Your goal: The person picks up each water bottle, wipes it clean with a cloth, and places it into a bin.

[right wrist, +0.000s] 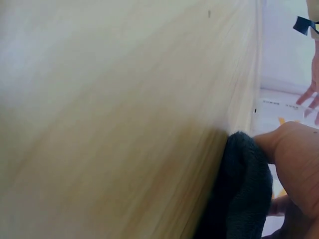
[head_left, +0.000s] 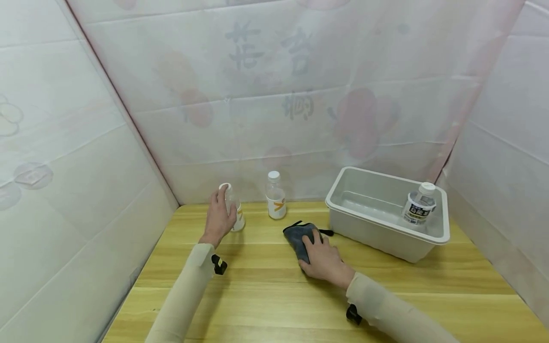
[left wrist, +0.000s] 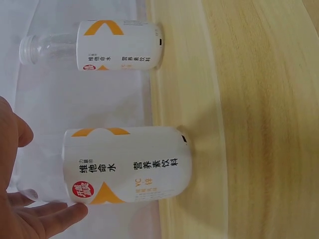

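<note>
Near the back left of the table, my left hand (head_left: 220, 217) is around the upper part of a clear drink bottle (left wrist: 124, 164) with a white and orange label, its fingers spread. That bottle stands upright on the wood; whether the fingertips touch it is hard to tell. A second bottle (head_left: 276, 197) of the same kind stands upright just to the right. In the middle of the table, my right hand (head_left: 324, 259) grips a dark grey cloth (head_left: 296, 237) with black edging and a loop. Thumb and fingers lie over the cloth, which rests on the tabletop.
A white plastic bin (head_left: 386, 232) stands at the back right. Inside it leans a bottle (head_left: 417, 209) with a dark-printed label and white cap. The wooden table (head_left: 257, 300) is bounded by white printed sheets (head_left: 257, 119) behind and at both sides.
</note>
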A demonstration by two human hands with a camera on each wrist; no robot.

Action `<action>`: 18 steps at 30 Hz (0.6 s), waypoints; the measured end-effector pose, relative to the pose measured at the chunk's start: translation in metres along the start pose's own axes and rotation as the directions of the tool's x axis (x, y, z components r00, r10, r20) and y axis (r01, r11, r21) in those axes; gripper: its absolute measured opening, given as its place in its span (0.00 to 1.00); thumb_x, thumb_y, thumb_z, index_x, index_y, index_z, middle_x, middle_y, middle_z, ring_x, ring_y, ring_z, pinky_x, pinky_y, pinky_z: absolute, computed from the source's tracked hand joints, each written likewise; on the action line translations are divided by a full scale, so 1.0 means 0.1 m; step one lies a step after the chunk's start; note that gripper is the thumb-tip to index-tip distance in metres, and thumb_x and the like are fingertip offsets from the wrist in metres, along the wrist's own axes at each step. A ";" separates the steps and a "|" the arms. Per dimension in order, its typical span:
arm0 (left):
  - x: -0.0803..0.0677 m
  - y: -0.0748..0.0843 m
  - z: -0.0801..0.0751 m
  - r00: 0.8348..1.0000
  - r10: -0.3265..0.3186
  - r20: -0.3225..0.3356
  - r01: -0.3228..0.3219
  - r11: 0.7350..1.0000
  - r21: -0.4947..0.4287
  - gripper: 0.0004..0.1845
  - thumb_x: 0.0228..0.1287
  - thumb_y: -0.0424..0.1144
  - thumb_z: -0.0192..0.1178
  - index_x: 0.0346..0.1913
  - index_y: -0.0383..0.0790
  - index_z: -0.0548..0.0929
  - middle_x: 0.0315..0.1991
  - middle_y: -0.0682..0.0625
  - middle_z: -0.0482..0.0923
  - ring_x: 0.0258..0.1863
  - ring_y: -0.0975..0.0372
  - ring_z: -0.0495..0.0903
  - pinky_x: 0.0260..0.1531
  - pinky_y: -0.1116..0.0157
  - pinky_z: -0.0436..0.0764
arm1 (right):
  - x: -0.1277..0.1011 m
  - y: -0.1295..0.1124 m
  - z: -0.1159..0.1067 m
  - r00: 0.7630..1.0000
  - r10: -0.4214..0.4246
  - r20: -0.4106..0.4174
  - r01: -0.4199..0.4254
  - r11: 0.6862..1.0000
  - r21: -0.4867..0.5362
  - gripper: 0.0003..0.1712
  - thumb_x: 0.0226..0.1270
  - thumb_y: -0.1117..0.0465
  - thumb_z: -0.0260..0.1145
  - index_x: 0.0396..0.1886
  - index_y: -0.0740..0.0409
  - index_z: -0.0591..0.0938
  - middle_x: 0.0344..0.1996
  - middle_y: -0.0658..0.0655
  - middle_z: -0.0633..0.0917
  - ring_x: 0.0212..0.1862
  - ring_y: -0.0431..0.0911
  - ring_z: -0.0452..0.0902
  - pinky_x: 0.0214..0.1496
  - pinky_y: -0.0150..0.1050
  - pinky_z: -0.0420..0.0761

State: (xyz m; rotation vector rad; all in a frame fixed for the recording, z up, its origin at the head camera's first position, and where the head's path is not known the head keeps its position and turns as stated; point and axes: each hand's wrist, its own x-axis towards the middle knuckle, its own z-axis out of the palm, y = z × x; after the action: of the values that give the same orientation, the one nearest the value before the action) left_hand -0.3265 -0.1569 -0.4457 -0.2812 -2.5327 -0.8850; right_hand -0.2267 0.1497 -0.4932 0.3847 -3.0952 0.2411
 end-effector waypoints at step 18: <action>-0.07 -0.02 0.05 1.000 0.017 0.023 -0.016 1.000 -0.013 0.34 0.76 0.39 0.55 0.78 0.48 0.54 0.68 0.31 0.63 0.57 0.35 0.77 0.50 0.40 0.83 | 0.03 0.12 -0.05 0.991 0.039 -0.124 -0.018 0.985 0.173 0.32 0.62 0.65 0.67 0.67 0.54 0.73 0.67 0.72 0.71 0.56 0.72 0.78 0.45 0.67 0.81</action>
State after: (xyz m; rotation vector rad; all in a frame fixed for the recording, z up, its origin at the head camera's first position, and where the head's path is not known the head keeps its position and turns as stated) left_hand -0.3227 -0.1553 -0.4530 -0.3178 -2.5425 -0.8975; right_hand -0.2330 0.1614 -0.4900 0.3144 -2.9652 0.5137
